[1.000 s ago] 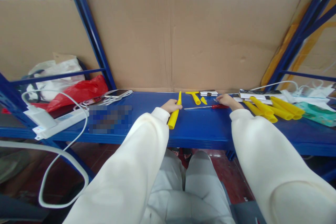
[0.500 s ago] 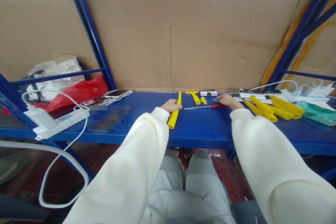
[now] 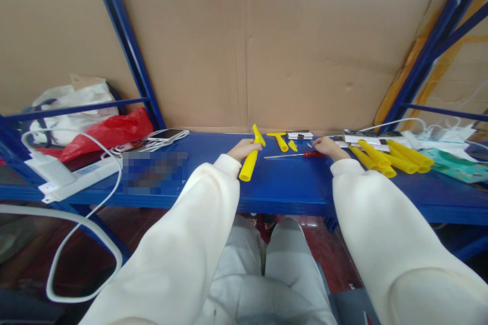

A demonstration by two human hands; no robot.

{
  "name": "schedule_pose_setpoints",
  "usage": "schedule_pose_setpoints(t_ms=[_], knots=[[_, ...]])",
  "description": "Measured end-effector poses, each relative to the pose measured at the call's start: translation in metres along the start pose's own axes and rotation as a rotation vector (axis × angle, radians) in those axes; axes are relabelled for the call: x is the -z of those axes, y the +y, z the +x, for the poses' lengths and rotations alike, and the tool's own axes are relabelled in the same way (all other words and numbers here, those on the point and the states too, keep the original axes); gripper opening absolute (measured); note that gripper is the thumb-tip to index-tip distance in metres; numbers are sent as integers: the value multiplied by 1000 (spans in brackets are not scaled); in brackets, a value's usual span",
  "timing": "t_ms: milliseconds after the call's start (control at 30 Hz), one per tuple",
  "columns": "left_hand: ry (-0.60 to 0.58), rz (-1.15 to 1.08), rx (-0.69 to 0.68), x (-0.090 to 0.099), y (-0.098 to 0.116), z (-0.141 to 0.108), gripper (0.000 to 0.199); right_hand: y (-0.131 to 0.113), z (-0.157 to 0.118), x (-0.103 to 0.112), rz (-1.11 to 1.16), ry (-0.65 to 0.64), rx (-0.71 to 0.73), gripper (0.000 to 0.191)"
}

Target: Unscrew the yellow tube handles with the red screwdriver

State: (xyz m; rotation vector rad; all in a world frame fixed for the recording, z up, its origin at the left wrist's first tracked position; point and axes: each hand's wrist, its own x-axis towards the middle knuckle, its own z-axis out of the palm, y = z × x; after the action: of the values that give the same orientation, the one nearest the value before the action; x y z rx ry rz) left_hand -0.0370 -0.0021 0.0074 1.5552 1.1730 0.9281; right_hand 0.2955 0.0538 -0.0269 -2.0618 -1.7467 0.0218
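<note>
My left hand [image 3: 245,149] is closed around a yellow T-shaped handle [image 3: 249,166], its crosspiece up and its hollow tube end pointing down toward me. On the blue table, my right hand [image 3: 323,145] has its fingers drawn together beside a few tiny metal pieces, which look like screws [image 3: 309,145]. Whether something is pinched in those fingers is too small to tell. Just below the right hand lies a screwdriver [image 3: 314,154] with a red handle, its shaft pointing left. Between my hands rest another yellow T-shaped handle [image 3: 281,142] and a small yellow pointed piece [image 3: 293,145].
Several yellow tubular handles [image 3: 404,162] lie in a pile at the right, near a green packet [image 3: 453,165]. A white power strip [image 3: 82,180], a phone [image 3: 168,134] and a red bag [image 3: 110,134] occupy the left. Cardboard [image 3: 190,61] closes off the back.
My left hand has turned the yellow handle so its crosspiece shows broadside. The right hand stays by the tiny metal pieces. The whole view has shifted slightly.
</note>
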Motion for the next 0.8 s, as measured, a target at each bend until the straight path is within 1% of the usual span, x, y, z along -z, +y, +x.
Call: schedule_pose_setpoints(t_ms=[67,200,333,400,533,667,733,800], knots=[[-25,-71,-2,-4,3,-3,13,-4,-3,2,0,-44,-38,28],[-71,-149,24,-21,10,1,16,-10,-10,3,1,-64,-38,27],[-110,-217,115,-47,23,12,17,-14,-17,4,-13,-86,-25,30],[-125,-282,139,-62,29,19,19,-16,-22,6,-25,-91,-25,31],[-182,-392,167,-91,33,34,13,-23,-30,13,-43,-99,-28,35],[-155,-472,150,-115,32,51,5,-30,-35,17,-46,-103,-60,37],[-118,-474,197,-123,33,56,5,-34,-37,18,-49,-109,-68,36],[-98,-462,242,-126,34,58,9,-36,-38,18,-51,-111,-74,35]])
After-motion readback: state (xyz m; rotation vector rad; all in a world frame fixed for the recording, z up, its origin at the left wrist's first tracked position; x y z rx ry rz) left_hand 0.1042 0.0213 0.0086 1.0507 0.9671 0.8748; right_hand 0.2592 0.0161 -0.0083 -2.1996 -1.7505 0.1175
